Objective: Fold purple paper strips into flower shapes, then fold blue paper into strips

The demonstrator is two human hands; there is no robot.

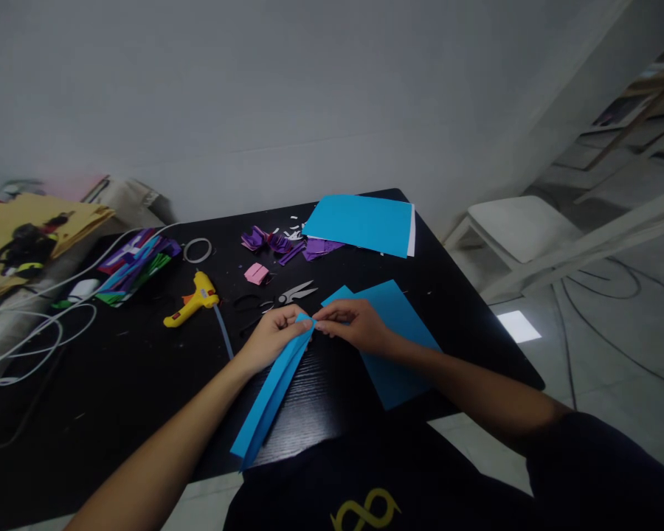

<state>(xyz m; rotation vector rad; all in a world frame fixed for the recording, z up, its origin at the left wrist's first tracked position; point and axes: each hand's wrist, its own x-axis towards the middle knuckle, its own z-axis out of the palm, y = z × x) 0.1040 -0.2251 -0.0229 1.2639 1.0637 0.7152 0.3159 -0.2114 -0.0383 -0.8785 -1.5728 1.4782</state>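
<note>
A long folded strip of blue paper [271,402] slants from the table's near edge up to both hands. My left hand [277,335] is closed on its upper end, thumb on top. At the same end, my right hand [351,324] pinches the tip of the strip between thumb and fingertips. Under my right hand and forearm lies a flat blue paper sheet [395,324], with a smaller blue piece beside it. Just beyond my left hand rest scissors [296,293], blades partly apart, their handles in shadow.
A yellow glue gun [199,299] with a glue stick lies left, near a tape roll [198,251]. Behind are a pink folded paper piece [256,273], purple scraps [277,242] and stacked blue sheets [359,221]. White cables [60,332] loop at left; a white chair [523,225] stands right.
</note>
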